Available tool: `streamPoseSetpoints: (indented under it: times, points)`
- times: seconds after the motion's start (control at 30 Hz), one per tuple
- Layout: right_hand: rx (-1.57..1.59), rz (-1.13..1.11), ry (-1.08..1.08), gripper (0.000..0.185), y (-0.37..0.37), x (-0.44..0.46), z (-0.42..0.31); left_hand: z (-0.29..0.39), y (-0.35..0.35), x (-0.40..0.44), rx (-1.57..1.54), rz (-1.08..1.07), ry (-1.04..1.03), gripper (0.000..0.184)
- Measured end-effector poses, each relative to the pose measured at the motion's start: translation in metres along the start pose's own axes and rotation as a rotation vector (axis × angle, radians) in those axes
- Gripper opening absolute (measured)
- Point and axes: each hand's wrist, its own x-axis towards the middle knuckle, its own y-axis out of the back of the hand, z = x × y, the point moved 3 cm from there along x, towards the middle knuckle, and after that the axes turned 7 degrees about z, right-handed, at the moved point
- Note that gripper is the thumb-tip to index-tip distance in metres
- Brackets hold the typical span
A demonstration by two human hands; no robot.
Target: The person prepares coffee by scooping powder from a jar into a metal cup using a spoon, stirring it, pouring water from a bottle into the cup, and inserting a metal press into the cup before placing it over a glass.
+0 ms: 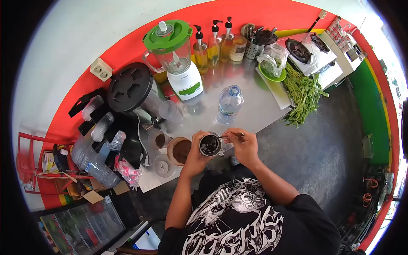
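My left hand (195,158) is wrapped around the side of a glass mug (212,155) with dark liquid (210,145) inside. Between the fingers of my right hand (243,147) is the handle of a spoon (221,136), whose lower end dips into the mug and is hidden by the liquid. Just left of the mug stands an open tub of brown powder (182,150). A smaller clear container (160,140) and a round clear lid (164,166) are beside that tub. Beyond the mug, a water bottle (230,104) stands upright on the metal table (255,111).
A green-lidded blender (177,63) and several pump bottles (214,44) line the wall. Leafy greens (301,93) hang over the table's right edge, near a gas stove (307,53). Black-lidded container (130,87), clear cup (171,111) and cable (144,146) crowd the left.
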Motion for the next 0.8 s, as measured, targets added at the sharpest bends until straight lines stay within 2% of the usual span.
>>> streamPoseSetpoints:
  times: [0.07, 0.1, 0.17, 0.2, 0.27, 0.4, 0.5, 0.57, 0.67, 0.8]
  points:
    - [-0.126, 0.024, 0.16, 0.012, 0.002, -0.004, -0.017, 0.001, -0.005, -0.002, 0.043, -0.009, -0.024, 0.091]
    - [-0.123, 0.025, 0.163, 0.012, -0.002, 0.0, -0.021, -0.003, 0.0, 0.003, 0.046, -0.01, -0.027, 0.091]
    - [-0.42, -0.123, 0.37, 0.015, 0.0, -0.005, -0.04, -0.005, -0.004, 0.001, -0.04, 0.005, 0.014, 0.091]
    - [-0.419, -0.124, 0.373, 0.015, 0.002, -0.007, -0.044, -0.006, -0.004, 0.002, -0.039, 0.007, 0.012, 0.091]
    - [-0.508, -0.349, 0.573, 0.021, -0.003, -0.016, -0.05, -0.01, -0.003, 0.002, -0.099, 0.038, 0.035, 0.089]
    - [-0.52, -0.362, 0.553, 0.021, -0.004, -0.008, -0.049, -0.016, -0.007, 0.005, -0.018, 0.103, -0.014, 0.086]
    - [-0.468, -0.264, 0.579, 0.022, -0.012, 0.0, -0.044, -0.033, -0.019, 0.005, -0.092, 0.207, 0.065, 0.083]
    - [-0.5, -0.393, 0.621, 0.023, -0.018, -0.004, -0.047, -0.035, -0.02, 0.006, -0.066, 0.336, 0.077, 0.082]
    - [-0.486, -0.283, 0.604, 0.025, -0.015, 0.002, -0.048, -0.03, -0.022, 0.005, -0.039, 0.274, 0.046, 0.08]
    - [-0.536, -0.341, 0.623, 0.025, -0.014, -0.005, -0.048, -0.022, -0.02, 0.001, 0.014, 0.301, -0.018, 0.08]
